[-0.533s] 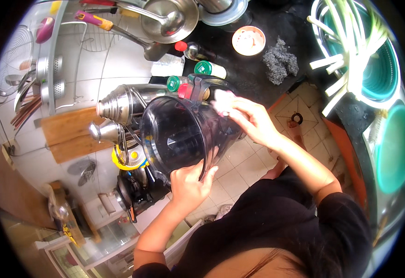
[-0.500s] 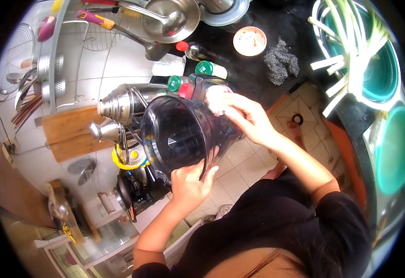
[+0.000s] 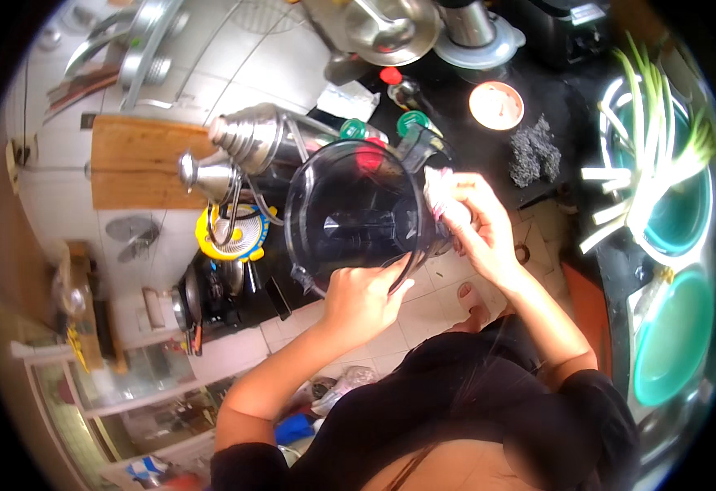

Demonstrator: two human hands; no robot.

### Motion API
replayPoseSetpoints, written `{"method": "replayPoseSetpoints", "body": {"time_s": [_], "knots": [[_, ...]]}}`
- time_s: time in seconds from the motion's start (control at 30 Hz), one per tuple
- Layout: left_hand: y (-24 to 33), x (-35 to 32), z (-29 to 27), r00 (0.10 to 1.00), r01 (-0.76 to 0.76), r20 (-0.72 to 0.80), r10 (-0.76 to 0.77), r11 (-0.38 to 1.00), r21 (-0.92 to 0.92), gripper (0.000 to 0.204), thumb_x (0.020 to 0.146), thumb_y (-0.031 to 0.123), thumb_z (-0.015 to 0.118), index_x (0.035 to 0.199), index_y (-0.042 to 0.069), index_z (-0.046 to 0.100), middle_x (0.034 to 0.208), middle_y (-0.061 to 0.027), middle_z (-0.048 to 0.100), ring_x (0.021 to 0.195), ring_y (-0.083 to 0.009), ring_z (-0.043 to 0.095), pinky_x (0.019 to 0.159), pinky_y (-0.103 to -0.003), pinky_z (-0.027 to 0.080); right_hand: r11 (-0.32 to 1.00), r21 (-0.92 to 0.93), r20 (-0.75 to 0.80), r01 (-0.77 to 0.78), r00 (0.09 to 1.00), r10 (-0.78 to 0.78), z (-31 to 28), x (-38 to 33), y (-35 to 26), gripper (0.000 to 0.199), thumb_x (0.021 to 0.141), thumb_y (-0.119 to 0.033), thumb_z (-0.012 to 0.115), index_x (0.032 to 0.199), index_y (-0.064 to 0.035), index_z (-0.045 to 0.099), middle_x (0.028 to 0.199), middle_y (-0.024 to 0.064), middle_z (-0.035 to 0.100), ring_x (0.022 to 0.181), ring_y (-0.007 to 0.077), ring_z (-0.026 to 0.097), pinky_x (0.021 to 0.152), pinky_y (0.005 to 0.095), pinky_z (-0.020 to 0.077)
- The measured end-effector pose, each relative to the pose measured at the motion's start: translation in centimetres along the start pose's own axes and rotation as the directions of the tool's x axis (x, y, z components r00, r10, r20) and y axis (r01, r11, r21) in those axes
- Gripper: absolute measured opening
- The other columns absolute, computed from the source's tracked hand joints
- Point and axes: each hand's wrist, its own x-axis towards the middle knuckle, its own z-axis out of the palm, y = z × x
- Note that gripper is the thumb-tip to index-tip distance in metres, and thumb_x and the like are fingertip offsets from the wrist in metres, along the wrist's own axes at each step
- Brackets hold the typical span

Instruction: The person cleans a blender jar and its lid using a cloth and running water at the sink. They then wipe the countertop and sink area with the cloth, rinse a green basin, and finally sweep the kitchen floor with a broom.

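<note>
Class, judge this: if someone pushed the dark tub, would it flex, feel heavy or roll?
The tub is probably stiff: its rim looks smoothly round and undented. It is likely light for its size, being hollow with thin-looking, see-through walls. On its side it might roll, given that round rim.

my left hand (image 3: 362, 301) just below centre, gripping, left forearm (image 3: 280, 372) angled up from lower left, my right hand (image 3: 489, 233) right of centre, pinching, right forearm (image 3: 546, 323) from lower right
</note>
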Motion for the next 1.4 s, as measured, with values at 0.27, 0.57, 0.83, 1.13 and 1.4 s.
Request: {"method": "replayPoseSetpoints", "body": {"time_s": [0.27,0.57,0.83,1.13,1.4], "knots": [[-0.7,-0.7,0.6,0.991,-0.068,-0.109,0.072,0.997,0.042,0.024,0.076,0.021,0.066,0.095,0.007,0.066,0.067,-0.0118,0.064,0.059,-0.03,0.062,0.054,-0.039,0.05,0.992,-0.088,-0.075,-0.089,0.994,0.082,3.0,1.9,-4.2,0.01,0.088,-0.004,0.059,0.097,0.0001,0.06,0.08,0.0032,0.057,0.068,0.0074,0.051,0.061,0.0204,0.0415],[-1.5,-3.6,-2.6,0.88,-0.213,-0.475,-0.007,0.887,-0.408,0.031,0.074,0.012,0.07,0.103,0.005,0.062,0.098,-0.0127,0.065,0.086,-0.0229,0.064,0.076,-0.032,0.05,0.957,-0.175,0.055,-0.232,0.968,0.245,-0.3,-1.0,-8.8,0.017,0.093,-0.013,0.052,0.106,-0.0024,0.055,0.073,-0.0012,0.058,0.047,0.0013,0.044,0.04,0.0163,0.0345],[-12.7,-6.9,-1.1,0.778,-0.145,-0.43,-0.457,0.537,-0.831,0.048,0.086,0.015,0.064,0.128,0.003,0.046,0.122,-0.0133,0.056,0.112,-0.0205,0.052,0.094,-0.03,0.04,0.914,-0.403,0.527,0.045,0.828,0.192,3.1,8.1,-17.4,0.018,0.084,-0.013,0.058,0.099,-0.0032,0.058,0.069,0.0003,0.056,0.05,0.003,0.048,0.04,0.0169,0.0358],[-13.9,0.9,2.2,0.808,-0.431,-0.441,-0.391,0.119,-0.895,0.051,0.078,-0.005,0.058,0.127,-0.005,0.047,0.122,-0.0146,0.056,0.109,-0.0151,0.055,0.093,-0.026,0.042,0.539,-0.377,0.769,0.753,-0.07,0.636,15.7,10.7,-4.0,0.012,0.068,-0.008,0.064,0.079,-0.0044,0.067,0.081,0.011,0.063,0.076,0.0274,0.061,0.066,0.0354,0.0482],[-13.0,2.1,2.8,0.771,-0.453,-0.362,-0.524,-0.051,-0.89,0.051,0.073,-0.011,0.045,0.123,-0.005,0.053,0.116,-0.017,0.061,0.1,-0.0144,0.06,0.086,-0.024,0.045,0.107,0.106,0.305,0.989,-0.135,0.943,10.9,6.9,12.4,0.018,0.076,-0.017,0.057,0.072,-0.0022,0.066,0.083,0.011,0.067,0.076,0.0319,0.065,0.062,0.0479,0.0502]]}}
